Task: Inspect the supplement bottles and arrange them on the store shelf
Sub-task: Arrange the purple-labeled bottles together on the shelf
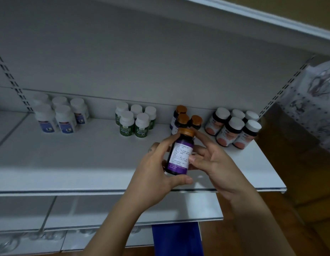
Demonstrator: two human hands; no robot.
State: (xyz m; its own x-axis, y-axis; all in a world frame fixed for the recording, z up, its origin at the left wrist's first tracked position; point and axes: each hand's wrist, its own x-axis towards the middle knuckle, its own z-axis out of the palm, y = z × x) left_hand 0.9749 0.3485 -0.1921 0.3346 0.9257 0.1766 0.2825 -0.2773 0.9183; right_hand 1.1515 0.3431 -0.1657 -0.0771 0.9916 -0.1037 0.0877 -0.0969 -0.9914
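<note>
Head view: both hands hold one dark supplement bottle [179, 154] with an orange cap and a purple-and-white label, upright with a slight tilt, lifted above the front part of the white store shelf [68, 159]. The left hand [155, 174] wraps the bottle's left side, fingers curled behind it, thumb pressed under the base. The right hand [214, 163] grips the right side, thumb on the label, index finger reaching up to the cap; both sets of fingers are closed narrow around this bottle. The label's printed text faces the camera, too small to read. Just behind the held bottle, at the back of the shelf, three matching orange-capped bottles [186, 120] stand in a cluster. To the right of the held bottle stands a group of white-capped dark bottles with pink labels [234, 129], near the shelf's right end. To the left of the held bottle stands a group of white-capped bottles with green labels [135, 120], and well further left a group of white bottles with blue labels [60, 115]. Below the held bottle, a lower shelf [105, 209] and a blue object [176, 239] show, the latter unclear.
</note>
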